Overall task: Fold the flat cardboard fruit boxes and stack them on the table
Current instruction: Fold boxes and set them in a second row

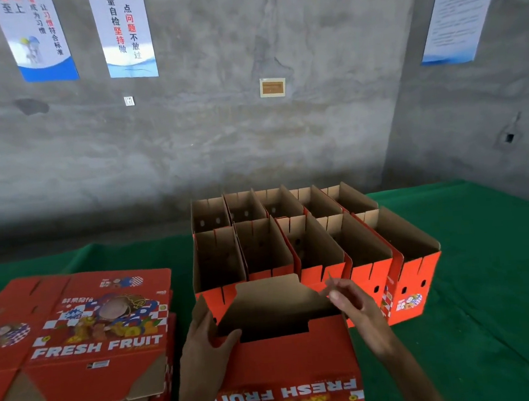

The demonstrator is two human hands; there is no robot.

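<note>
A red "FRESH FRUIT" box (290,361) stands partly folded at the near middle of the table, its brown inner flap (272,302) tilted up. My left hand (208,336) grips the box's left side, thumb hooked over the front edge. My right hand (352,301) touches the flap's right corner with fingers loosely bent. A pile of flat red boxes (86,337) lies at the left. Several folded open boxes (308,244) stand in two rows behind the one I hold.
Green cloth covers the table (487,276). A bare grey concrete wall (251,137) with posters rises behind it. Open cloth lies to the right of the folded boxes.
</note>
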